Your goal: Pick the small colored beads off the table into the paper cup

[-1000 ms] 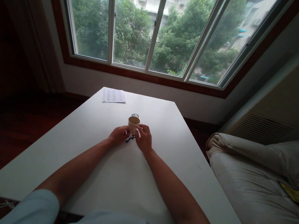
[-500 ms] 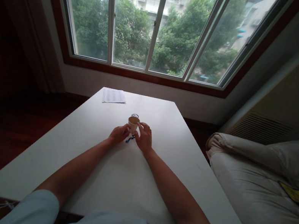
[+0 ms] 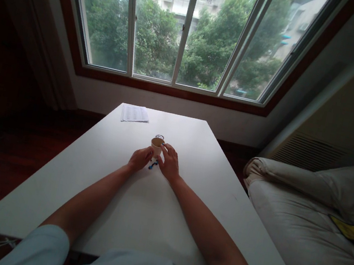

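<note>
A sheet of printed paper is lying at the far left corner of the white tabletop, well apart from the hands. Toward the middle, nearer the far edge than the near one, the left hand is resting on the tabletop with its fingers curled loosely inward, its fingertips reaching the left side of a small paper cup. The cup is standing upright between the two hands, its brown inside showing. Just below it, in the gap between the hands, some small blue pieces are lying on the tabletop; they are too small to make out. A small dark ring is sitting just behind the cup, and its nature is unclear. The right hand is reaching in from the cup's right, fingers partly spread, its fingertips touching the cup's rim and right wall. Whether either hand is actually gripping the cup or pinching a blue piece cannot be told.
</note>
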Tool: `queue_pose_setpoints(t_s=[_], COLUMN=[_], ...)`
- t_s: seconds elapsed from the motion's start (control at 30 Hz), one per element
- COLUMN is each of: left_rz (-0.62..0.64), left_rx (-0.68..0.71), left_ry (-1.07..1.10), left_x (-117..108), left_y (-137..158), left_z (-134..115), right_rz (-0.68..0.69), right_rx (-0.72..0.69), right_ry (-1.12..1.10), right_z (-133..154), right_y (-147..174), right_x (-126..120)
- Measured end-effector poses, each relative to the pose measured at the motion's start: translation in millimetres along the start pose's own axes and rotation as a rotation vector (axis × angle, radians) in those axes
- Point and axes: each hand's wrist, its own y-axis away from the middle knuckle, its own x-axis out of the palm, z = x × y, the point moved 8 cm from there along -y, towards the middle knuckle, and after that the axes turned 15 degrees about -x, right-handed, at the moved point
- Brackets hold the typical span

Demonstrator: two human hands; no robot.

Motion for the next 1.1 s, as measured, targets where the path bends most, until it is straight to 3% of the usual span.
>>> queue_pose_setpoints(t_s=[0.27,0.63,0.93,1.1], left_rz=[-0.007,-0.052,-0.191,-0.243], left_rx=[0.032,0.025,-0.023,0.021], left_ry=[-0.001,0.021,0.119,0.141], left_x=[2,-7,-24,-26], left_y=[0,2,4,8], left_z=[-1,-5,-8,-15], right_rz=[0.042,-0.005,0.028,0.026], right_rx=[-0.008,-0.021,0.019,0.011], right_ry=[-0.020,-0.038,-0.063,-0.090], right_z=[-2,-1,2,4], right_y=[2,1,2,1], right_x=[7,1,2,2])
